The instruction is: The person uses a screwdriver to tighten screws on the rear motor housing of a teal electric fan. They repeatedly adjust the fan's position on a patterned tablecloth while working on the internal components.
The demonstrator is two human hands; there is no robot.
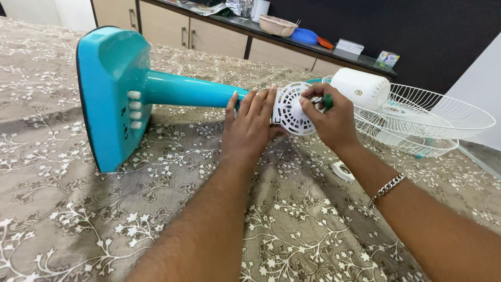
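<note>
A turquoise plastic table fan (120, 94) lies on its side on the floral-patterned bed cover (78, 209), base to the left. The white wire grille (428, 117) and white motor cover (361, 87) already sit detached to the right. The left hand (250, 125), fingers spread flat, steadies a white round slotted plastic plate (290, 108) at the stalk's end, while the right hand (329, 117) pinches a green-handled tool (327, 101) against it. Open cover lies in front; the grille crowds the right.

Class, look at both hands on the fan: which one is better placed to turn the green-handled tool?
Probably the right hand: its fingers already grip the green-handled tool at the white vented cover. The left hand lies flat, bracing it.
</note>
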